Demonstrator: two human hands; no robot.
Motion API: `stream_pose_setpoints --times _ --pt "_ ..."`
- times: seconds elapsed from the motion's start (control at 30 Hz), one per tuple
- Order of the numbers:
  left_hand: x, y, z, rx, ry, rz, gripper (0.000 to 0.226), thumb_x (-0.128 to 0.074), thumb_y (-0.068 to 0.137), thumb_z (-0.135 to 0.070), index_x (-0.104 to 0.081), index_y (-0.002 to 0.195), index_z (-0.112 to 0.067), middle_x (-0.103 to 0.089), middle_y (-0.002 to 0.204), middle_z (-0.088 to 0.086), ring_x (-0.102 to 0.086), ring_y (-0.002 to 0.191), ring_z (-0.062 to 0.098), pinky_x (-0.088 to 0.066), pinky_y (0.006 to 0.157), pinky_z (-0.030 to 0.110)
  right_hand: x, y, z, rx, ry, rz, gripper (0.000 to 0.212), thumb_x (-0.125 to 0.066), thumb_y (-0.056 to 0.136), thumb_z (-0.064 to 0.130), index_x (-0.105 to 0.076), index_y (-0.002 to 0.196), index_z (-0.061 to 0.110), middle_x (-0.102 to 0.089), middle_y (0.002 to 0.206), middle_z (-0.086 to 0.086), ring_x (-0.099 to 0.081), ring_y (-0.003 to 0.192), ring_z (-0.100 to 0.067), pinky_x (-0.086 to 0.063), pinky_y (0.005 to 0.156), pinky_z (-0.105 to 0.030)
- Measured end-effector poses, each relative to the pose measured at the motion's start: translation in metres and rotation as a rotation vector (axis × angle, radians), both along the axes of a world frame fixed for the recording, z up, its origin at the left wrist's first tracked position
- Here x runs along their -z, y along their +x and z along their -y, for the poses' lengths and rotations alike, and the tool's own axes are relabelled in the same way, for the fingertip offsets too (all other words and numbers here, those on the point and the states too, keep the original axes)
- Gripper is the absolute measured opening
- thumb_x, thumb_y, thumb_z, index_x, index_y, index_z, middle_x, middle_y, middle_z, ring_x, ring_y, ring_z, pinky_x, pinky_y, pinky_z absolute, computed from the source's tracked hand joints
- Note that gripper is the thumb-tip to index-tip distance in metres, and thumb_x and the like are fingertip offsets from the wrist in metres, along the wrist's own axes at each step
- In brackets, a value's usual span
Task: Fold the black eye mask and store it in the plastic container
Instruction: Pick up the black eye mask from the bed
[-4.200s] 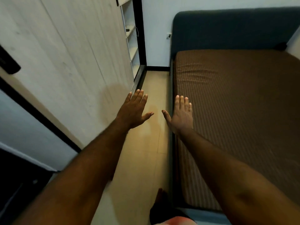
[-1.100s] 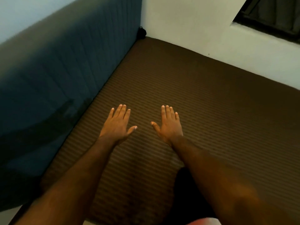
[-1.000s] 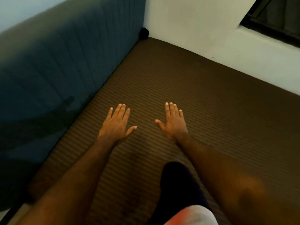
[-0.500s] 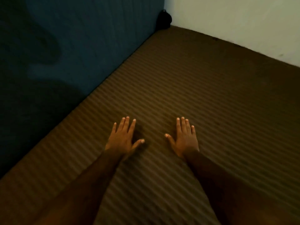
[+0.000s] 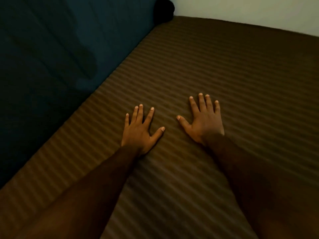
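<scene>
From my remote seat I see both bare hands stretched out over the brown striped sheet (image 5: pixel 241 80) of the bed, palms down. The left hand (image 5: pixel 139 131) lies nearer me and a little to the left. Its fingers are straight and fanned, its thumb points right, and it holds nothing. The right hand (image 5: pixel 204 122) is just beside it and slightly farther, fingers also straight and apart, thumb pointing left, also without a load. I cannot tell whether the palms press the sheet or sit just above it. A dark blue headboard (image 5: pixel 72 45) runs along the left and a pale wall (image 5: pixel 250 9) along the far side. In the far corner where they meet sits a small black lump (image 5: pixel 164 11), well apart from both hands. It may be the eye mask, but I cannot tell.
</scene>
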State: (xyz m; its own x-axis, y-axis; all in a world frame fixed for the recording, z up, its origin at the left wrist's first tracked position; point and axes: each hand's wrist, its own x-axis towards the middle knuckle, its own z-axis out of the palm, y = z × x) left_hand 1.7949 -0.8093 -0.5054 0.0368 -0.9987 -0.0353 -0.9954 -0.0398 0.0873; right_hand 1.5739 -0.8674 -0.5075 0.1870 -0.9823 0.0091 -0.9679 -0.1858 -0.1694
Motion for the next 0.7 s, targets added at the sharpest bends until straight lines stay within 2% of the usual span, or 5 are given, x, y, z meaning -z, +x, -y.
stream_pose_setpoints --times 0.27,0.4,0.7 --pt "0.012 0.004 0.074 0.005 -0.102 0.009 0.080 -0.020 0.085 -0.074 -0.015 0.153 -0.033 -0.012 0.162 0.010 -0.005 0.150 0.024 -0.006 0.119 0.051 0.006 0.012 0.073 0.017 -0.008 0.012 0.090 -0.014 0.085 0.081 -0.011 0.157 0.028 -0.009 0.165 -0.010 -0.002 0.152 -0.028 0.001 0.121 -0.053" --pt "0.012 0.006 0.102 0.001 -0.081 0.010 0.081 -0.018 0.085 -0.075 -0.010 0.154 -0.033 -0.007 0.162 0.010 -0.001 0.150 0.023 -0.003 0.120 0.050 0.008 0.014 0.113 0.004 -0.019 0.000 0.089 -0.016 0.084 0.081 -0.013 0.157 0.028 -0.011 0.165 -0.010 -0.003 0.152 -0.029 -0.002 0.121 -0.054" --pt "0.027 0.013 0.243 0.026 -0.105 -0.029 0.085 -0.018 0.083 -0.077 -0.006 0.154 -0.031 -0.004 0.163 0.012 0.003 0.150 0.024 0.000 0.120 0.050 0.021 0.014 0.219 -0.030 -0.077 -0.016 0.085 -0.027 0.086 0.078 -0.017 0.156 0.030 -0.016 0.163 -0.013 -0.010 0.151 -0.030 -0.005 0.121 -0.054"
